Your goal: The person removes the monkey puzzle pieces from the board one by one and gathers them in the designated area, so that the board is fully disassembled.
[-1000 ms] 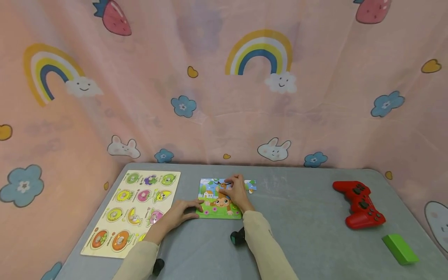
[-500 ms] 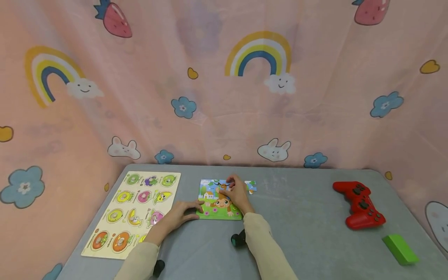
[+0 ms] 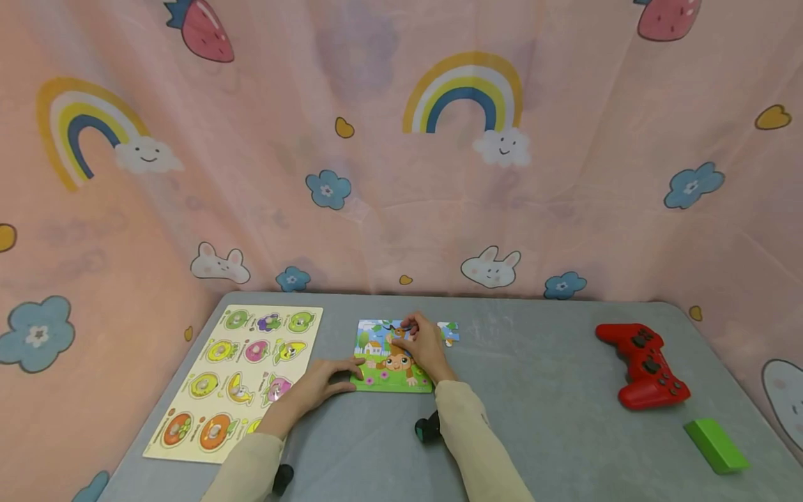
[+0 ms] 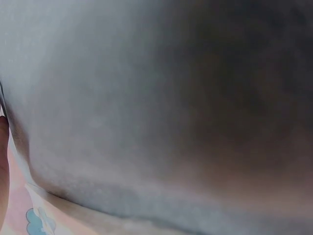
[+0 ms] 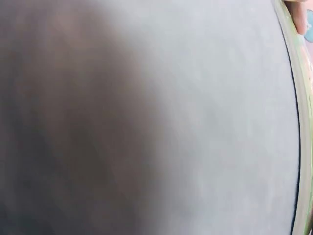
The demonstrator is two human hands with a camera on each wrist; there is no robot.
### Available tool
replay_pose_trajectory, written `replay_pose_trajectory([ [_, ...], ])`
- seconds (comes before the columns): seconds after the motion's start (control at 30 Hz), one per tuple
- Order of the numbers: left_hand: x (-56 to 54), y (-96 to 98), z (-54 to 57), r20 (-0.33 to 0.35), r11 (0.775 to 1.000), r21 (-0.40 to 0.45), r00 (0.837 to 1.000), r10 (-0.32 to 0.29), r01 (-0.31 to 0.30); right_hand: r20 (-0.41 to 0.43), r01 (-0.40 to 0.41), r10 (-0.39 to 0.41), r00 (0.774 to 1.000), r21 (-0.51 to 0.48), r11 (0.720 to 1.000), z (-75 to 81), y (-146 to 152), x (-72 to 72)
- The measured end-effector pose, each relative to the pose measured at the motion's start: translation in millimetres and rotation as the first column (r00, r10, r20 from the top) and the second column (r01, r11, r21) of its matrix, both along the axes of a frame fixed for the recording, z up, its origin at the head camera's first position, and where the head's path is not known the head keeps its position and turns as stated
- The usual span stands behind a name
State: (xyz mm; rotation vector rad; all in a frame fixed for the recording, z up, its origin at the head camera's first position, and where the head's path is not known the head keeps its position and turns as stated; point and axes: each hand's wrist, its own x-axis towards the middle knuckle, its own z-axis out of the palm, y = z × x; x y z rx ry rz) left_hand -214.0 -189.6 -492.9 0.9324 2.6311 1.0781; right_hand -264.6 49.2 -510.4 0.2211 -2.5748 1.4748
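A monkey jigsaw puzzle [image 3: 376, 380] lies on the grey table, its green front edge towards me. My left hand [image 3: 320, 383] rests at its left side, fingertips on the edge and thumb by the near corner. In the right wrist view a fingertip [image 5: 298, 17] touches the puzzle's pale rim [image 5: 304, 88]. Over the upper middle of the picture, my right hand [image 3: 428, 348] has its thumb and bent fingers at a puzzle piece, mostly covered by the hand. Another blue-sky piece [image 3: 448, 332] shows just right of that hand. The left wrist view has mainly blurred table.
To the left lies a cream fruit board [image 3: 210, 345], partly under the left forearm. A red game controller [image 3: 649, 369] and a green block [image 3: 717, 446] sit on the right of the table [image 3: 533, 390]. A printed pink curtain [image 3: 401, 209] hangs behind the far edge.
Both hands and the puzzle stay in practically the same place. The right fingers shift only slightly over the picture, and the head view tilts a little.
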Motion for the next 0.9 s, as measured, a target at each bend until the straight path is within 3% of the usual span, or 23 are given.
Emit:
replay_pose_trajectory([
  [0.27, 0.5, 0.0, -0.6, 0.004, 1.0, -0.011, 1.0, 0.006, -0.006, 0.012, -0.04, 0.04, 0.999, 0.017, 0.999, 1.3, 0.9, -1.7],
  [0.67, 0.5, 0.7, 3.0, 0.014, 1.0, -0.016, 1.0, 0.008, -0.008, 0.186, -0.107, 0.1, 0.977, 0.028, 0.994, 16.6, 5.3, -5.5],
  [0.9, -0.1, 1.4, 1.6, -0.005, 1.0, -0.015, 1.0, 0.003, -0.003, 0.152, -0.132, 0.133, 0.979, -0.017, 0.991, 16.2, 12.0, -7.0],
])
